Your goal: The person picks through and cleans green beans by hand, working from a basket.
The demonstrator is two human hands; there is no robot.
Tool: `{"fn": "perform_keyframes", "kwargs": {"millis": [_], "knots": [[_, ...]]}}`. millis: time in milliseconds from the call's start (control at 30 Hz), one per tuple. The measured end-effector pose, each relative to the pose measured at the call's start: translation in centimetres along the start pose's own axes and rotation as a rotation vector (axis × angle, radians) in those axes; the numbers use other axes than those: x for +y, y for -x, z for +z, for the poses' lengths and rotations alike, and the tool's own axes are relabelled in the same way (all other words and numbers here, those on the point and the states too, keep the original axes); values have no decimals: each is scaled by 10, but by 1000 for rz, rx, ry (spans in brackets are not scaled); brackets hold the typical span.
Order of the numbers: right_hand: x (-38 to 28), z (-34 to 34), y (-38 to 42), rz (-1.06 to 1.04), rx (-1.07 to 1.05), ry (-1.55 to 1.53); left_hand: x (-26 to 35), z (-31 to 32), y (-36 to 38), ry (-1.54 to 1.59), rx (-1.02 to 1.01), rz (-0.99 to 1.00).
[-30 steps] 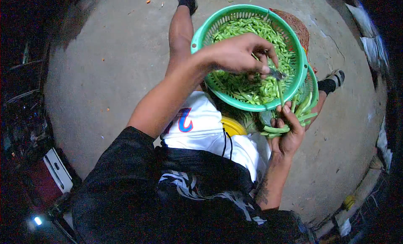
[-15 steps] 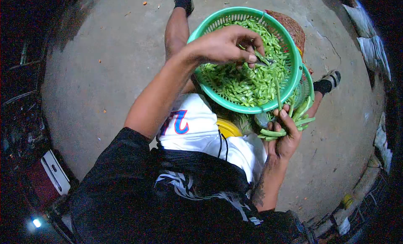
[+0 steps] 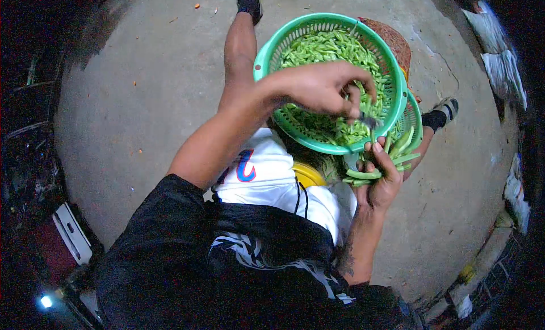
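Observation:
A green plastic basket (image 3: 265, 55) holds a heap of sliced green bean pieces (image 3: 326, 49). Over its near right part is my left hand (image 3: 335, 91), closed on a small dark cutting tool (image 3: 370, 121), blurred by motion. Just below the basket's rim, my right hand (image 3: 383, 179) is closed round several long green beans (image 3: 363, 174); one bean stands up from its fingertips close to the tool. A second green basket (image 3: 416, 123) sits partly hidden under the first, behind the beans.
Behind the basket lies a reddish net sack (image 3: 392, 40). A yellow round object (image 3: 308, 174) is between my legs, which spread on either side of the baskets. Pale sacks (image 3: 502, 74) lie at the far right. A white and red box (image 3: 72, 233) is at lower left.
My left hand has moved right and down with the tool, closer to my right hand. The bean pointing up from my right hand now looks shorter.

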State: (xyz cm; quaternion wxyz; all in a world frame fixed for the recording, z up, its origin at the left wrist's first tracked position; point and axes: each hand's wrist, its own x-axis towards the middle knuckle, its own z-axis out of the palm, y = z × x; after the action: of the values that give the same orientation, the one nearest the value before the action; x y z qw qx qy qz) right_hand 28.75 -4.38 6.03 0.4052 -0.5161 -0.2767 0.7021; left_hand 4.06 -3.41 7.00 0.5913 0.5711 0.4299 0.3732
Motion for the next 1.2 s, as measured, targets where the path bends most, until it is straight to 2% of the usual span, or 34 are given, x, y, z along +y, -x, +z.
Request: {"fn": "perform_keyframes", "kwargs": {"millis": [67, 133, 167, 267, 333, 533, 600, 633, 700, 800, 867, 933, 967, 1000, 1067, 1133, 1200], "knots": [[-3, 3, 3, 39, -27, -18, 3, 2, -1, -23, -18, 48], [-6, 2, 5, 46, -35, -9, -9, -15, -2, -187, 75, 201], [-7, 1, 4, 42, -32, -7, -7, -21, 3, 37, 85, 56], [-5, -1, 4, 51, -75, -15, -2, -19, 6, -80, 104, 51], [-2, 3, 3, 57, -88, -27, -1, 1, 3, 79, 4, 6], [-5, 2, 4, 126, -170, -79, -6, 3, -3, -49, 22, 113], [-6, 5, 6, 116, -162, -68, -4, 4, -3, -220, 68, 143], [-6, 7, 7, 106, -153, -57, -3, 6, -2, -220, 68, 141], [-5, 10, 9, 97, -129, -49, 9, 10, 0, -21, -19, -26], [-5, 9, 9, 83, -105, -50, -1, -12, 4, 61, 101, 40], [-4, 9, 8, 74, -107, -64, -11, -23, 1, 18, 100, 14], [-2, 13, 7, 100, -66, -148, -4, -11, 5, -183, 155, 111], [0, 16, 8, 103, -70, -149, -4, 2, 5, -37, 97, 48], [1, 21, 9, 102, -54, -168, -3, 7, 3, -123, 26, 71], [-1, 26, 11, 98, -34, -187, 0, 9, 2, 17, -21, 46], [-6, 26, 14, 20, -72, -106, -5, -7, 2, -63, 70, 77], [-2, 14, 10, 45, -66, -92, -2, -6, 1, -49, 55, 67]]}}
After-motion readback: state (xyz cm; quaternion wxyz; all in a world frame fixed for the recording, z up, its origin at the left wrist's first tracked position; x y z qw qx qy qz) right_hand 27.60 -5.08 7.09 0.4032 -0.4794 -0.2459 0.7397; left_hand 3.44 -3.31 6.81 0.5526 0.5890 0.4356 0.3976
